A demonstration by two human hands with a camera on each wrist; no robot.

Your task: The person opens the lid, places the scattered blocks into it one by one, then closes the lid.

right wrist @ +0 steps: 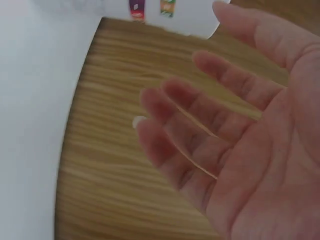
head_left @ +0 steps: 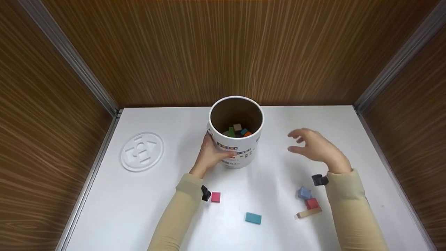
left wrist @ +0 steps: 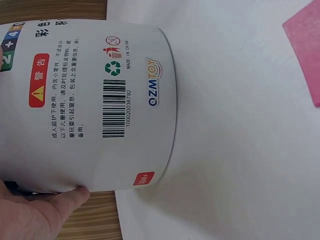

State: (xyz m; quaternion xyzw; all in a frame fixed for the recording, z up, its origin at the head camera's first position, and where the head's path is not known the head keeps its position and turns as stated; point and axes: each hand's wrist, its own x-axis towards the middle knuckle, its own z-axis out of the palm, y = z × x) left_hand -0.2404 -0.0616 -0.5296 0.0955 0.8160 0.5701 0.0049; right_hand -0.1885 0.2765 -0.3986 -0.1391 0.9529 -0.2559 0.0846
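A white printed toy-block bucket (head_left: 240, 153) stands lidless at the back middle of the table, several colored wooden blocks (head_left: 237, 127) at its bottom. My left hand (head_left: 213, 153) grips its left side, the thumb across the front. In the left wrist view the bucket (left wrist: 115, 110) shows a barcode, and fingers (left wrist: 55, 210) press its wall. My right hand (head_left: 315, 148) hovers apart to the right of the bucket, fingers loosely bent. Its palm (right wrist: 260, 170) holds nothing in the right wrist view.
The round white lid (head_left: 142, 152) lies at the left. Loose blocks lie nearer me: a pink one (head_left: 215, 197), a teal one (head_left: 253, 218), and at right a blue (head_left: 304, 193), a red (head_left: 312, 203) and a plain wood one (head_left: 309, 213). Wood-grain panels (head_left: 195, 52) enclose the table.
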